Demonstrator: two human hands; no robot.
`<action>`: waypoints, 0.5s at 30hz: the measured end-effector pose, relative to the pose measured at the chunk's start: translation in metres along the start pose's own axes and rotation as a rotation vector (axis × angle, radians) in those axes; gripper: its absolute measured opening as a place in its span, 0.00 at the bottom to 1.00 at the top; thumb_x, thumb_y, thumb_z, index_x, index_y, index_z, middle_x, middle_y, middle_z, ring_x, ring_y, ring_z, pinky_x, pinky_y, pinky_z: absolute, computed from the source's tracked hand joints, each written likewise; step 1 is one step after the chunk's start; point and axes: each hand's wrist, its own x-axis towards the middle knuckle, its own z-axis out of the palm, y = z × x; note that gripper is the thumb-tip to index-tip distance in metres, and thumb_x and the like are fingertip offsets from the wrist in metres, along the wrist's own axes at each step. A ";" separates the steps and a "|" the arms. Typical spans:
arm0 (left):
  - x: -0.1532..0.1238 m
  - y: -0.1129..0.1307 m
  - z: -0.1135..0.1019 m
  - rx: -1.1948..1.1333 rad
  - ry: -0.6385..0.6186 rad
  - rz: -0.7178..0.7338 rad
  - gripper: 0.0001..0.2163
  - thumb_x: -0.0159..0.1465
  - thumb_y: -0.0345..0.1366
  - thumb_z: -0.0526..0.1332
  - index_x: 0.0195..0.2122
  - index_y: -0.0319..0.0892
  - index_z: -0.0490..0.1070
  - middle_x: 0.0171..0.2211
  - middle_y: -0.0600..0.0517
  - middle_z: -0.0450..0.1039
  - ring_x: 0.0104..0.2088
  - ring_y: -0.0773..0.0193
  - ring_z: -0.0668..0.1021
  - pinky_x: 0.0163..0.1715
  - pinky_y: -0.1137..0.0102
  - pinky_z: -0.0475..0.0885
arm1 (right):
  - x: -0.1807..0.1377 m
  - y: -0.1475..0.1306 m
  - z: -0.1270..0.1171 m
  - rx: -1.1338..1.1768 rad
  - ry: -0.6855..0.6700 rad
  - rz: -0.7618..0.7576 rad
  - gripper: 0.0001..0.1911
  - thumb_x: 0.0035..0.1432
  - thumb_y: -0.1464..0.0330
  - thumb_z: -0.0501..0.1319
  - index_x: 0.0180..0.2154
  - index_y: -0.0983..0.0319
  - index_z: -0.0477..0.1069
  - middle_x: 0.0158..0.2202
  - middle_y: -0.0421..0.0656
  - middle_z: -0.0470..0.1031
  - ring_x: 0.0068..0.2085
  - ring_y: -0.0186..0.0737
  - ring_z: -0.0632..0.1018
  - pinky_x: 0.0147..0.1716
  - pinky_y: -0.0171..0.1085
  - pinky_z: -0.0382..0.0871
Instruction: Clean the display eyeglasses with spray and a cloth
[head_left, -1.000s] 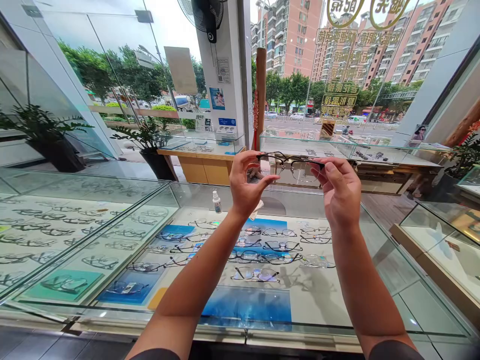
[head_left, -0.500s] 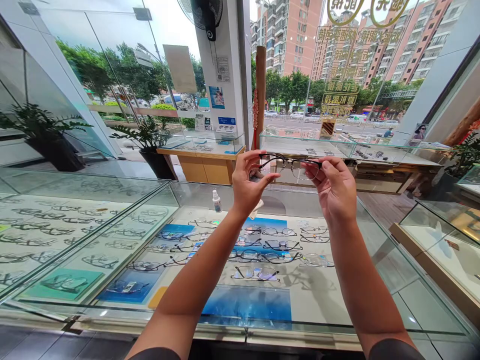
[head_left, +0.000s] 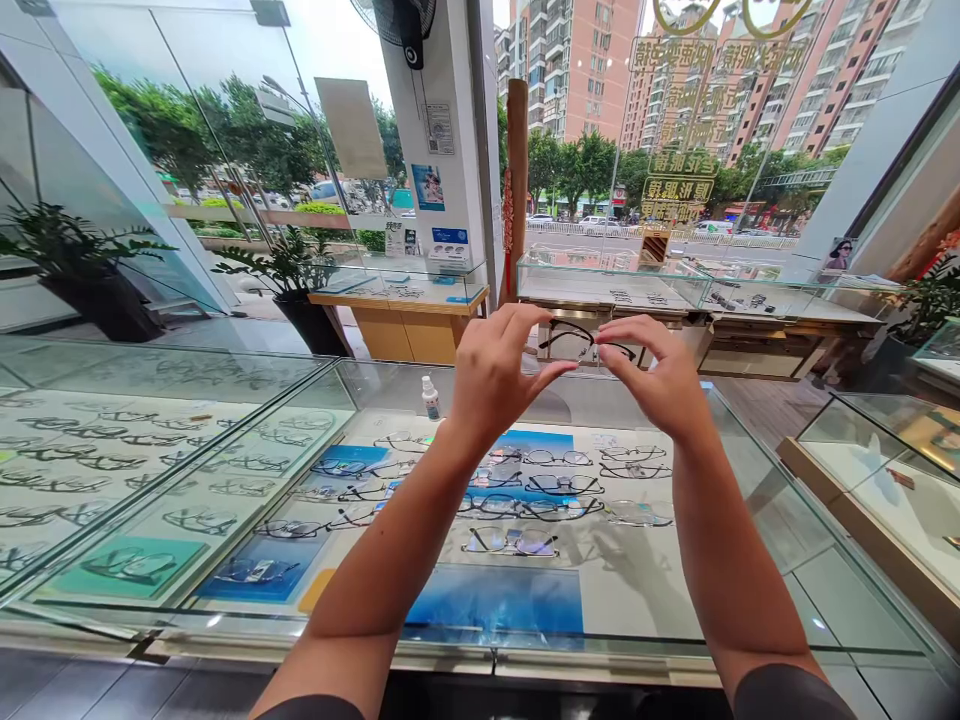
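Note:
Above the display case I hold a pair of eyeglasses [head_left: 571, 327] with a dark upper rim and thin clear lenses, raised in front of me. My left hand [head_left: 495, 375] is at their left side, thumb below and fingers above, closed on the edge. My right hand [head_left: 660, 380] pinches the frame near its middle, thumb and fingertips close together. The fingers hide part of the rim and the right lens. Below, several eyeglasses [head_left: 559, 458] lie in rows on the case's white floor and on blue cards [head_left: 495, 605].
The glass display case [head_left: 345, 375] spans the front, with a spray bottle [head_left: 430, 398] toward its back. More glass cases [head_left: 832, 430] stand at right and along the window. Potted plants [head_left: 300, 275] stand at left. A wall fan [head_left: 409, 25] hangs on the pillar.
My right hand has shifted left from the right end of the eyeglasses to near their middle, and turned so its back shows. The eyeglasses have turned and sit slightly lower.

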 end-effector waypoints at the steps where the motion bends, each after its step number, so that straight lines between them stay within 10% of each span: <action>1: 0.001 0.002 -0.002 -0.006 -0.011 0.002 0.26 0.62 0.52 0.76 0.55 0.47 0.70 0.47 0.47 0.82 0.47 0.51 0.84 0.42 0.61 0.74 | 0.000 0.000 0.001 -0.001 -0.010 0.002 0.06 0.69 0.60 0.68 0.41 0.52 0.82 0.46 0.42 0.85 0.52 0.50 0.82 0.57 0.55 0.72; 15: 0.005 0.011 -0.017 -0.666 -0.278 -0.273 0.28 0.59 0.50 0.79 0.55 0.47 0.71 0.52 0.47 0.80 0.47 0.57 0.86 0.49 0.63 0.85 | -0.003 0.008 -0.019 0.457 -0.473 0.335 0.14 0.65 0.53 0.70 0.39 0.57 0.83 0.51 0.45 0.84 0.51 0.46 0.81 0.56 0.49 0.71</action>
